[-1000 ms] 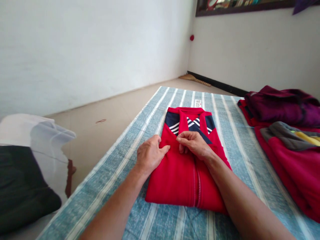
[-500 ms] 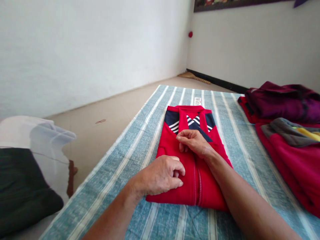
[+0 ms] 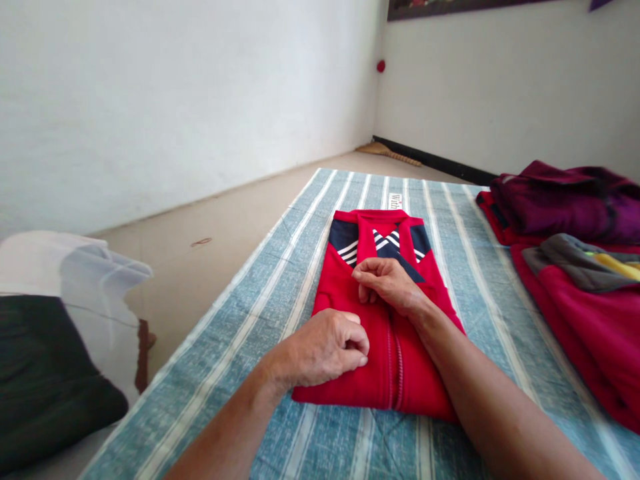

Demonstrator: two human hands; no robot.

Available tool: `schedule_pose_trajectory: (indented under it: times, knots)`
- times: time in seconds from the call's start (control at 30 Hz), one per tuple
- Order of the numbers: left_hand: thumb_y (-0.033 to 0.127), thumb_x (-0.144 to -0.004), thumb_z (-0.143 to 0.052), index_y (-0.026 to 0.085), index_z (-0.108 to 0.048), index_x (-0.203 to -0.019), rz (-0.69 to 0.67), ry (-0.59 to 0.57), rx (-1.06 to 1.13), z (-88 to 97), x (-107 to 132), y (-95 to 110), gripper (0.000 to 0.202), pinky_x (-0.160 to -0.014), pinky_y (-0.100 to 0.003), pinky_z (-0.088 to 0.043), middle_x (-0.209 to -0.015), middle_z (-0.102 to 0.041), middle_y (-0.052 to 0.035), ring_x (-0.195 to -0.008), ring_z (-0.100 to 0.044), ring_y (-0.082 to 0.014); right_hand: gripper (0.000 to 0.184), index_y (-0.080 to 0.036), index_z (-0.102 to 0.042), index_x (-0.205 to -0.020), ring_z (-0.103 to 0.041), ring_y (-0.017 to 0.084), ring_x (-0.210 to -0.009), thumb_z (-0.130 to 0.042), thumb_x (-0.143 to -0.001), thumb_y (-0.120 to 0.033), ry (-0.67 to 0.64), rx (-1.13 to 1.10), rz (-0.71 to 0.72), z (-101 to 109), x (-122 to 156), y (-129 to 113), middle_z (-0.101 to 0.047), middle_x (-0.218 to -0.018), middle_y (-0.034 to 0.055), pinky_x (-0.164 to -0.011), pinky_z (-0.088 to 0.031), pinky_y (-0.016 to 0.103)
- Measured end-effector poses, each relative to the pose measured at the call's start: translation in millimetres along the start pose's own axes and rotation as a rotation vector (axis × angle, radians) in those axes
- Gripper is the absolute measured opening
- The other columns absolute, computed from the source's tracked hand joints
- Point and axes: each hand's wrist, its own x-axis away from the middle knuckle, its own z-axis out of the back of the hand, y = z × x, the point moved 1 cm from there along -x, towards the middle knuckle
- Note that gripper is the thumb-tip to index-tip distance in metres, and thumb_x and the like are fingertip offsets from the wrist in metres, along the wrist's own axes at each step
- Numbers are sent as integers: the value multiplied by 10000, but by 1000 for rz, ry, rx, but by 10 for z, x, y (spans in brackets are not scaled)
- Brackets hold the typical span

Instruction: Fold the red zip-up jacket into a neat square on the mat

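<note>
Already folded to an oblong: jacket (image 3: 380, 330), on the cloth (image 3: 265, 300) between its left edge and the clothes (image 3: 590, 313). Perhaps only slight wrinkles left. Over it, left hand (image 3: 327, 347) and right hand (image 3: 385, 283), both bunched; cannot tell whether gripping anything.

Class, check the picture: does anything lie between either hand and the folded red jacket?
Nothing visible does. The left hand is over the lower left of the red jacket, the right hand over its upper middle; firm contact is hard to judge. The folded clothes lie off to the right, not between.
</note>
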Motion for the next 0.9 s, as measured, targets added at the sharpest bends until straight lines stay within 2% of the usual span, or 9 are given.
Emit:
schedule_pose_trajectory:
  times: [0.13, 0.3, 0.37, 0.47, 0.6, 0.7, 0.9]
  knots:
    - [86, -715, -547, 166, -591, -608, -15, 118, 3, -21, -13, 11, 141, -532, -204, -360, -619, -539, 36, -570, -494, -86, 270, -193, -557, -688, -500, 84, -427, -638, -782, -433, -7, -15, 4, -2, 3, 4, -597, -509, -25, -443, -394, 214]
    - [119, -808, -537, 163, -604, -726, -130, 439, -30, -80, -48, 22, 115, -648, -244, -445, -716, -583, -1, -676, -549, -117, 251, -198, -550, -673, -487, 79, -422, -626, -795, -404, -8, -15, 3, -8, -4, 1, -585, -502, -31, -429, -369, 211]
    - [125, -835, -524, 161, -610, -785, -193, 506, -76, -116, -63, 10, 106, -682, -259, -469, -767, -596, -22, -720, -566, -131, 233, -199, -553, -678, -481, 79, -413, -619, -800, -386, -4, -4, 1, -9, -9, 1, -576, -494, -34, -418, -355, 209]
    - [131, -860, -509, 156, -613, -820, -240, 522, -205, -168, -86, -22, 114, -742, -291, -492, -821, -617, -49, -793, -586, -159, 211, -197, -561, -699, -480, 79, -413, -615, -804, -372, 3, 11, 12, -4, -18, 6, -577, -500, -35, -417, -353, 209]
    - [138, -865, -511, 156, -608, -807, -175, 564, -353, -213, -113, -69, 114, -769, -334, -504, -830, -629, -65, -818, -595, -188, 232, -199, -558, -691, -489, 80, -428, -611, -816, -388, -7, 31, 19, 3, -30, 29, -581, -513, -32, -428, -364, 211]
    - [122, -852, -517, 161, -597, -803, -122, 611, -393, -229, -125, -92, 102, -758, -330, -510, -841, -627, -65, -806, -597, -185, 243, -202, -555, -686, -482, 79, -427, -612, -819, -397, -14, 32, 18, 2, -34, 45, -574, -507, -34, -427, -363, 210]
    - [122, -861, -500, 156, -594, -798, -114, 622, -441, -241, -130, -94, 118, -751, -331, -509, -832, -626, -69, -797, -599, -186, 245, -203, -546, -662, -473, 76, -422, -607, -817, -383, -2, 32, 12, -12, -25, 21, -566, -493, -38, -424, -360, 208]
